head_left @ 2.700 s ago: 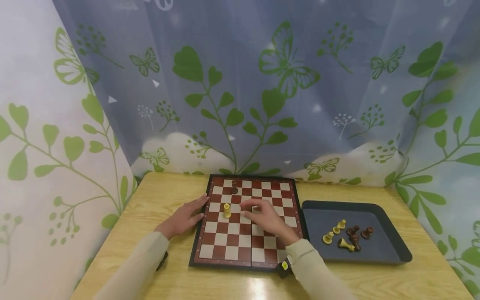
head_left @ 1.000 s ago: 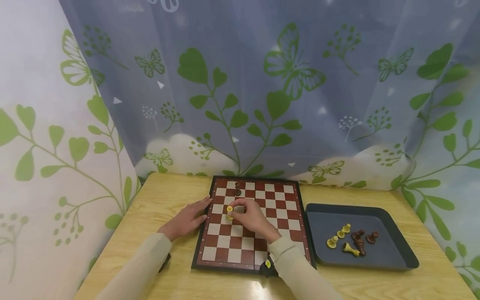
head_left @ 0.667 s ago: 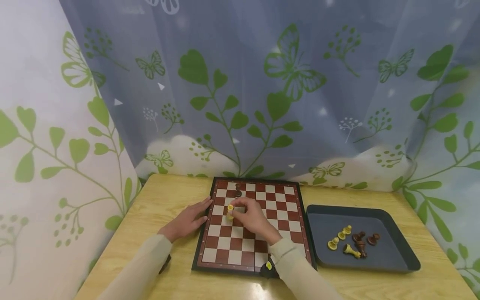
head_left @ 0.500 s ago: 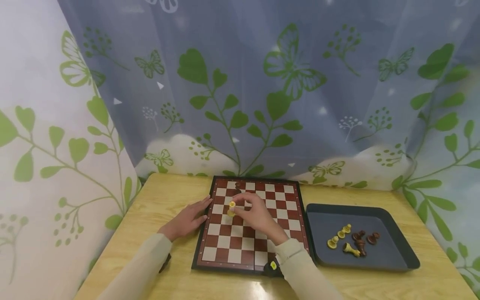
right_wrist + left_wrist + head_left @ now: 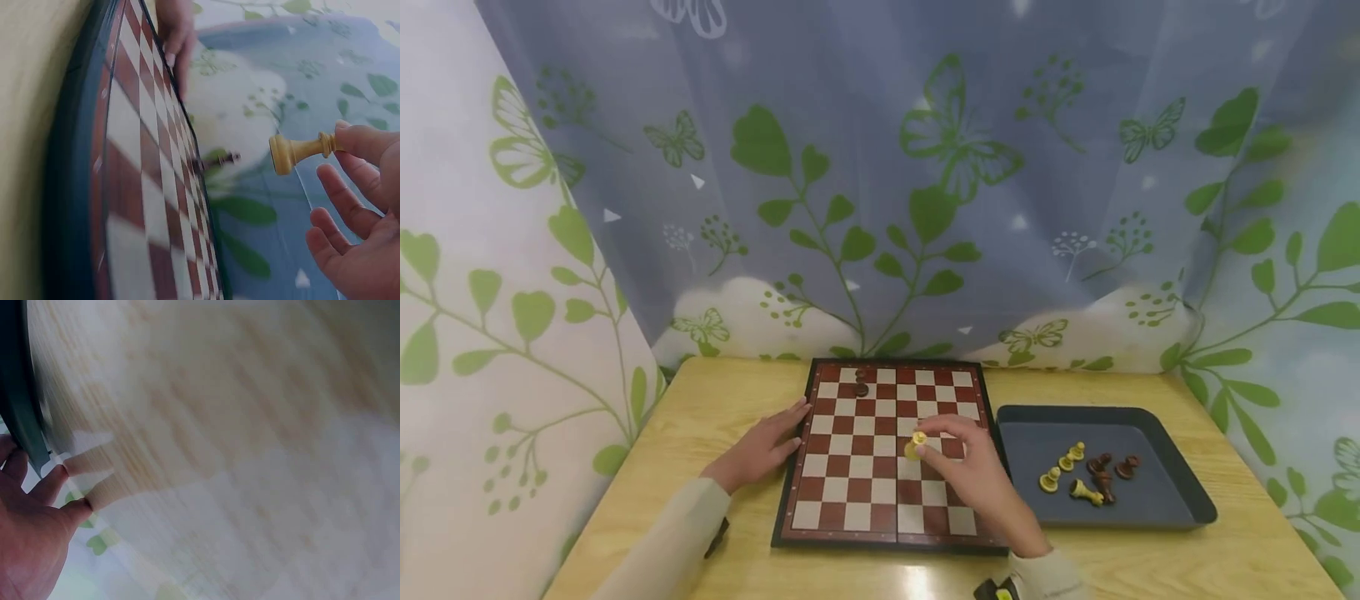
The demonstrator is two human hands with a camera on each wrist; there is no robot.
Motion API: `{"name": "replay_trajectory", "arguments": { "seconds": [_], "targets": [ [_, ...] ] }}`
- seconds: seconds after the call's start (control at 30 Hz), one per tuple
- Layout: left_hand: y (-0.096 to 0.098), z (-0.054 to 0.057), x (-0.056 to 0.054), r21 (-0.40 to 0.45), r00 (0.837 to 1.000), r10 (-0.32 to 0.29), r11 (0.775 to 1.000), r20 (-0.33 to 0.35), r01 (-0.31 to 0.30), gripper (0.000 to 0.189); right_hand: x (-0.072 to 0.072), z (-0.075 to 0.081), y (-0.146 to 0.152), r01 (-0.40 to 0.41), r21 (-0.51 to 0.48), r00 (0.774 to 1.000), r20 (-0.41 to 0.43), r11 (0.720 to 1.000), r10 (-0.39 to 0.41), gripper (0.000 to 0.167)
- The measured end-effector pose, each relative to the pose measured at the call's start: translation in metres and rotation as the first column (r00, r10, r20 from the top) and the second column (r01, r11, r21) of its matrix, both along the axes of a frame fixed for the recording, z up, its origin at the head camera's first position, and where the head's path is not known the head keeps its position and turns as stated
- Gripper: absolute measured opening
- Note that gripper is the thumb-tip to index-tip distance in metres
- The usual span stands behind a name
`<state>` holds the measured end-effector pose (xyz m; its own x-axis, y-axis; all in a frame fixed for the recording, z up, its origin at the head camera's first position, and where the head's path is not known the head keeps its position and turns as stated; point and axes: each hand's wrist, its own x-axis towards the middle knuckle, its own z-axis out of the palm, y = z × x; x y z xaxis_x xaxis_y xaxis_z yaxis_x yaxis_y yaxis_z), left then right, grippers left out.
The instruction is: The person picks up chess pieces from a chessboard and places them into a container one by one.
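Observation:
My right hand (image 5: 981,471) pinches a yellow chess piece (image 5: 914,450) by its top between thumb and fingers, over the right half of the chessboard (image 5: 859,468). In the right wrist view, the piece (image 5: 294,153) shows a wide round base and a narrow neck with a collar; its top is covered by the fingertips. The base is well off the board's surface. My left hand (image 5: 758,450) lies with fingers extended at the board's left edge, and its fingertips (image 5: 60,470) reach that edge in the left wrist view. One dark brown chess piece (image 5: 862,390) stands near the board's far edge.
Right of the board sits a dark grey tray (image 5: 1172,500) with several chess pieces, yellow ones such as a pawn (image 5: 1051,479) and brown ones such as a knight (image 5: 1127,467). Both stand on a wooden table (image 5: 715,392). A patterned curtain (image 5: 850,167) hangs behind.
The right hand has taken hold of the yellow piece on the board's left half, lifted it and carried it right and nearer. The left hand stays at the board's edge.

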<state>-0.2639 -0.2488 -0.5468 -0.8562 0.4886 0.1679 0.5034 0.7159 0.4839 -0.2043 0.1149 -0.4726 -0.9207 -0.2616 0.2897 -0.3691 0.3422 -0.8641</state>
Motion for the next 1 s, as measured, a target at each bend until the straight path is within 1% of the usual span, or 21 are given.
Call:
{"name": "replay_trajectory", "arguments": {
  "seconds": [0.13,0.17,0.23,0.3,0.4,0.47,0.53,0.6,0.7,0.8,0.93,1.0],
  "targets": [
    [0.001,-0.001,0.002,0.004,1.0,-0.004,1.0,-0.014,0.004,0.057,0.018,-0.007,0.036,0.071,0.018,0.997,0.008,0.997,-0.071,0.021],
    [0.001,-0.001,0.001,0.005,1.0,-0.002,1.0,-0.01,0.002,0.057,0.021,-0.009,0.045,0.092,0.032,0.996,0.008,0.995,-0.093,0.021],
    [0.001,-0.003,0.001,0.003,1.0,-0.004,1.0,-0.022,0.004,0.057,0.029,-0.013,0.062,0.144,0.063,0.989,0.005,0.988,-0.145,0.021],
    [-0.001,-0.006,0.0,0.008,0.999,-0.012,1.0,-0.035,0.012,0.057,0.036,-0.015,0.077,0.2,0.099,0.98,-0.019,0.975,-0.199,0.022],
    [-0.003,-0.01,-0.001,0.007,0.998,-0.02,1.0,-0.057,0.021,0.056,0.044,-0.017,0.097,0.268,0.115,0.962,-0.082,0.956,-0.26,0.022],
    [-0.004,-0.013,-0.003,0.001,0.998,-0.02,1.0,-0.052,0.02,0.057,0.046,-0.017,0.109,0.297,0.105,0.951,-0.126,0.949,-0.283,0.023],
    [-0.005,-0.014,-0.004,0.0,0.999,-0.02,1.0,-0.04,0.02,0.057,0.046,-0.017,0.119,0.317,0.077,0.941,-0.147,0.945,-0.304,0.024],
    [-0.005,-0.015,-0.005,-0.002,0.999,-0.022,1.0,-0.041,0.022,0.057,0.046,-0.017,0.128,0.331,0.049,0.936,-0.148,0.942,-0.321,0.024],
    [-0.005,-0.012,-0.004,0.005,0.998,-0.026,1.0,-0.059,0.027,0.057,0.045,-0.017,0.139,0.365,0.026,0.922,-0.148,0.931,-0.358,0.025],
    [-0.004,-0.009,-0.002,0.024,0.996,-0.029,0.999,-0.087,0.032,0.056,0.044,-0.018,0.147,0.382,0.007,0.912,-0.167,0.924,-0.375,0.025],
    [-0.001,-0.005,0.0,0.032,0.996,-0.028,0.999,-0.086,0.031,0.055,0.042,-0.02,0.159,0.409,-0.015,0.893,-0.201,0.912,-0.404,0.025],
    [0.0,-0.003,0.0,0.019,0.996,-0.029,0.999,-0.08,0.03,0.055,0.042,-0.021,0.164,0.438,-0.009,0.878,-0.211,0.899,-0.43,0.026]
  ]
}}
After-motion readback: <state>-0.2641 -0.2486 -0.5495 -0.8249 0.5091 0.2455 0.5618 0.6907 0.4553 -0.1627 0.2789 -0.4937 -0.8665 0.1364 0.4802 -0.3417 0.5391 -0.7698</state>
